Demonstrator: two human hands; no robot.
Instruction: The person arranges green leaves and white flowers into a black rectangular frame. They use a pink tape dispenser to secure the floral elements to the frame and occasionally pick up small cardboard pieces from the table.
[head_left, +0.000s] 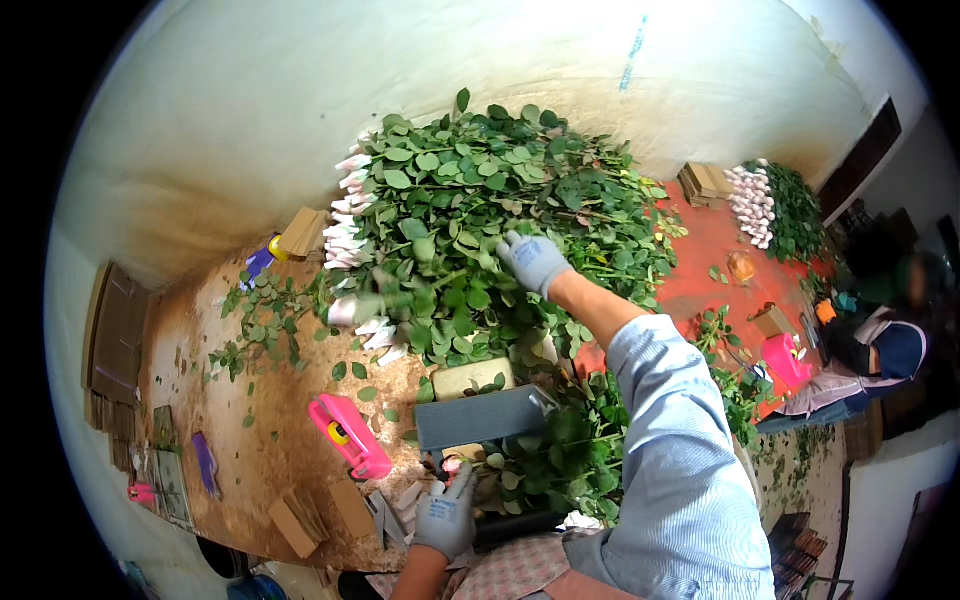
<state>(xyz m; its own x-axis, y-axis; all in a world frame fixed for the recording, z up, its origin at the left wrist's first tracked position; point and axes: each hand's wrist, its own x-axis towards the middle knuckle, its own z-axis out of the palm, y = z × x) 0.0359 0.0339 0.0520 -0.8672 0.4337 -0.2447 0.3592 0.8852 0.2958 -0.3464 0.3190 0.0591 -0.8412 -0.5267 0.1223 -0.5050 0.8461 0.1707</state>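
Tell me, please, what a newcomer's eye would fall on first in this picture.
Probably the big pile of leafy green stems in the middle, in front of the pale wall, with white-wrapped ends along its left side. Next might come the bright pink tape dispenser on the brown tabletop, left of the dark grey block, and the gloved right hand over the leaves.

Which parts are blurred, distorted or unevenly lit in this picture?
Head view: leaves left of the right hand look smeared, probably by motion; the brown table looks bowed by fisheye distortion; the wall is bright toward the top, the far right mostly dark.
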